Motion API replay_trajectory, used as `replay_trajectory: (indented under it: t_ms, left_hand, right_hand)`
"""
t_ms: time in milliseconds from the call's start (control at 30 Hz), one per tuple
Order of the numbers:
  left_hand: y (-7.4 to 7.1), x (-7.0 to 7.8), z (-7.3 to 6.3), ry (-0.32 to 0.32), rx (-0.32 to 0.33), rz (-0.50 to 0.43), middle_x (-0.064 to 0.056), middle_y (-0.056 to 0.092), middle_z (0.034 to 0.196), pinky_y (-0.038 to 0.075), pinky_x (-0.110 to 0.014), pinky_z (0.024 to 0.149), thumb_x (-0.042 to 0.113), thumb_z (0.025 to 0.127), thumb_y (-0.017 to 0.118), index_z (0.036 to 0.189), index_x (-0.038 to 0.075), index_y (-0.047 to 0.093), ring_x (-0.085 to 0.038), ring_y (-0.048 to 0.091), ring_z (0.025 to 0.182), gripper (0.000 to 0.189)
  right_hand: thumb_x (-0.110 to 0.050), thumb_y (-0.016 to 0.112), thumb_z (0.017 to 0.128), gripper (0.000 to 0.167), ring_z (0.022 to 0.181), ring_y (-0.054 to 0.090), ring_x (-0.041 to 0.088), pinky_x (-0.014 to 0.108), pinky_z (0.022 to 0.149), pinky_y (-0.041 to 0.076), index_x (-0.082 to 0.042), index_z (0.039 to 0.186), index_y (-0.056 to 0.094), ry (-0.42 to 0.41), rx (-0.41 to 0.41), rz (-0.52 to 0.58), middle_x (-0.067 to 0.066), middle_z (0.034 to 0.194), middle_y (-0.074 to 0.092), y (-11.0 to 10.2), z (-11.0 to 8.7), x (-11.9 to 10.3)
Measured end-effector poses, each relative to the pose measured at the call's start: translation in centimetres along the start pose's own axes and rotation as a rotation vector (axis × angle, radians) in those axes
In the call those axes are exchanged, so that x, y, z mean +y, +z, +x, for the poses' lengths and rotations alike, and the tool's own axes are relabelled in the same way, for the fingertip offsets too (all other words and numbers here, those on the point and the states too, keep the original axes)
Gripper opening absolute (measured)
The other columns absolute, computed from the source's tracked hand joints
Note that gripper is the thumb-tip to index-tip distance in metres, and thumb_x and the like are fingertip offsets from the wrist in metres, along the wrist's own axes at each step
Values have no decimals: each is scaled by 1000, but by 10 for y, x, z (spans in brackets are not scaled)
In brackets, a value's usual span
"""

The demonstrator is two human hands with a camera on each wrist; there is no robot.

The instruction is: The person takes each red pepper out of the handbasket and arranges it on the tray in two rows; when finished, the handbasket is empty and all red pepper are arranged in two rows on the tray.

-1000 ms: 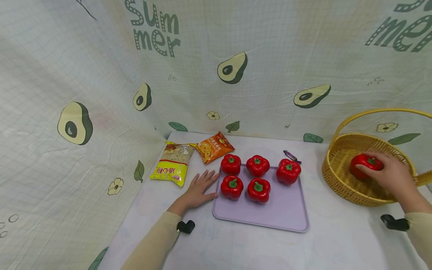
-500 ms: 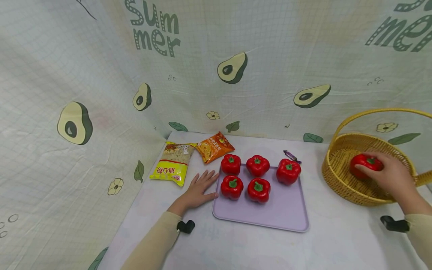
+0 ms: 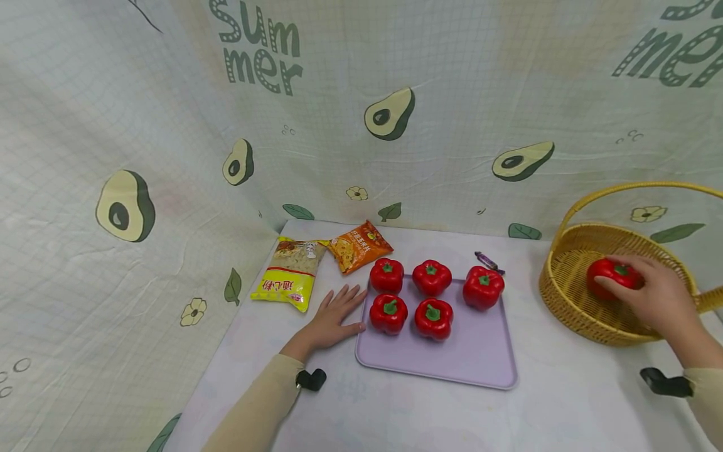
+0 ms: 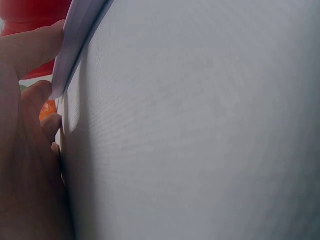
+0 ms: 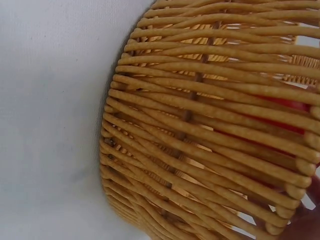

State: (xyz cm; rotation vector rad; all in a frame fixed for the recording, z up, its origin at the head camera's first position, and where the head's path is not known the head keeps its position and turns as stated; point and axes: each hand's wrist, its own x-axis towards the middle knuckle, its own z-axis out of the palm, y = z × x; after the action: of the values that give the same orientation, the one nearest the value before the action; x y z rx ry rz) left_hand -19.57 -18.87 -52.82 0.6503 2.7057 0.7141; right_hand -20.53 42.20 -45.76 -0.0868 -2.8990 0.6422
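Observation:
Inside the yellow wicker basket (image 3: 565,307) at the right, my right hand (image 3: 658,292) grips a red bell pepper (image 3: 601,279), thumb on the near side and fingers over the far side. Through the weave in the right wrist view, red of the pepper (image 5: 285,107) shows. My left hand (image 3: 330,320) lies flat with fingers spread, its thumb and fingertips at the left rim of a lilac tray (image 3: 474,358). Several more red bell peppers (image 3: 433,318) with green stems stand in two rows on the tray. In the left wrist view, the left thumb (image 4: 35,47) touches the tray's edge (image 4: 75,45).
A yellow bag of dry food (image 3: 290,273) and an orange snack packet (image 3: 358,247) lie behind the left hand. A small purple-wrapped candy (image 3: 488,262) lies behind the tray. The basket's tall handle (image 3: 638,185) arches over its opening. Printed cloth hangs at the back and left.
My right hand and the pepper it grips have shifted very slightly to the right inside the basket. The left hand, tray and other peppers stay in place.

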Motion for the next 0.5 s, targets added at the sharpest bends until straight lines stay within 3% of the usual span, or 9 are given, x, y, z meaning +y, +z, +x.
replay_trajectory:
  t_ms: [500]
  left_hand:
    - [-2, 3, -1, -11, -2, -13, 2, 15, 170, -7, -52, 124, 55, 98, 56, 163, 31, 22, -23, 0, 157, 77]
  right_hand:
    - [-40, 70, 97, 67, 130, 28, 65, 83, 90, 34, 4, 143, 49, -27, 35, -4, 42, 145, 34, -5, -18, -21]
